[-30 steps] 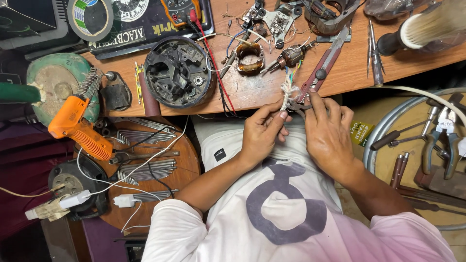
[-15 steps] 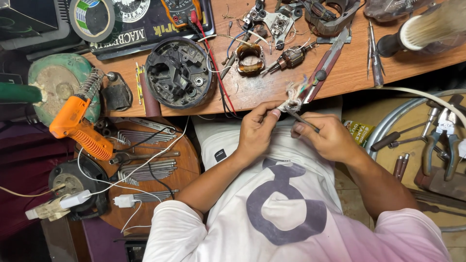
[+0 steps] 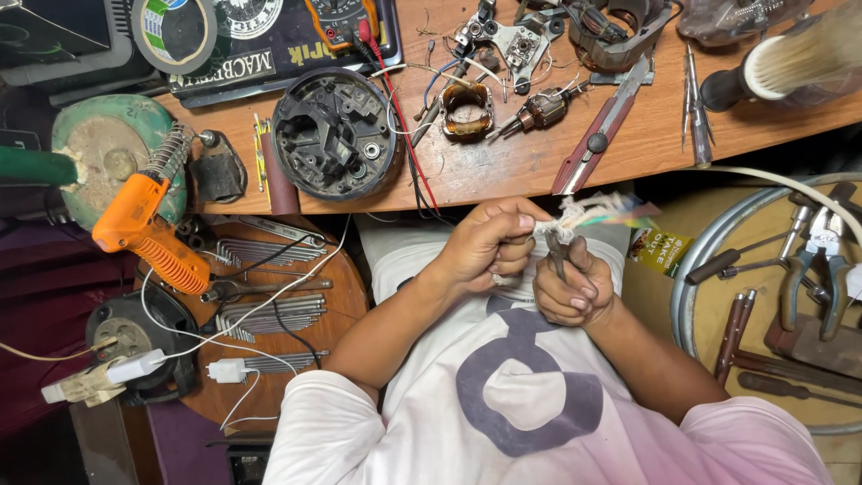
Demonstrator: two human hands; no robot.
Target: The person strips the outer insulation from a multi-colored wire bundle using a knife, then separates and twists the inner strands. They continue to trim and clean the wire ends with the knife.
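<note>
- Change since the earlier frames: both my hands have drawn back from the worktop edge toward my chest, and the frayed bundle of thin coloured wires [image 3: 582, 214] has come with them; my right hand now sits lower, just under the bundle.
- My left hand [image 3: 485, 247]: grip closed, fingertips pinching the near end of the wire bundle, thumb on top.
- My right hand [image 3: 567, 289]: grip closed in a fist around a slim dark metal tool [image 3: 556, 254], whose tip points up into the wires. What kind of tool it is, I cannot tell.
- Wire bundle: held in the air between the hands, above my lap, just off the wooden worktop [image 3: 646, 144]; its loose ends fan out to my right, blurred.
- Grey and red utility knife [image 3: 600, 136]: lying slantwise on the worktop, just beyond the hands.
- Small copper-wound motor armature [image 3: 540, 110]: on the worktop, beside the knife.
- Copper-wound stator coil [image 3: 468, 110]: left of the armature.
- Round black plastic motor housing [image 3: 336, 135]: open side up, at the worktop edge.
- Red test lead [image 3: 401, 126]: running across the worktop past the housing.
- Orange hot-air gun [image 3: 146, 230]: resting at my left, well apart from the hands.
- Round wooden stool top [image 3: 346, 296]: carries rows of metal hex keys [image 3: 260, 283] and a white cable.
- Pliers with grey handles [image 3: 817, 269]: on the tray at my right.
</note>
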